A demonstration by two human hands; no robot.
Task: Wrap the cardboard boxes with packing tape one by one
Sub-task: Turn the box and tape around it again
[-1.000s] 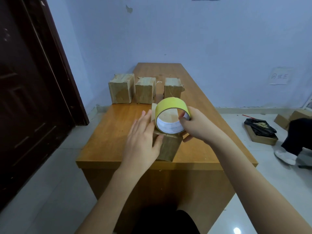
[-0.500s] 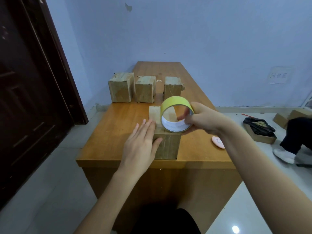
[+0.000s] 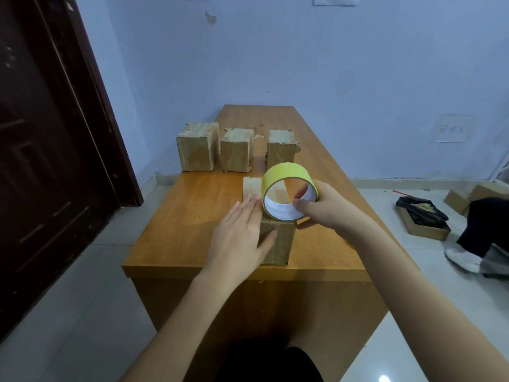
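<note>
The left hand lies flat with straight fingers pressed on the top and left side of the near box, which stands close to the front edge of the bench. The right hand has its grip closed on the yellow tape roll, fingers through the core and thumb under the rim, and holds the roll upright just over the box top. Whether a strip already runs from roll to box cannot be told; the roll hides that spot. Three more boxes stand in a row further back, well apart from the near one, and look taped already, though that is a judgement from their glossy faces. The step in hand seems to be laying tape across the top of the near box. What could go wrong: if the roll is pulled hard while the left hand only presses and does not clasp, the light box may slide or tip toward the pull, and it has little bench left in front of it. A slanted pull would lay the strip crooked or wrinkled. Tape stretched loose in the air may fold and stick to itself or to the fingers. A slack pull may leave the strip badly stuck along the edge.
</note>
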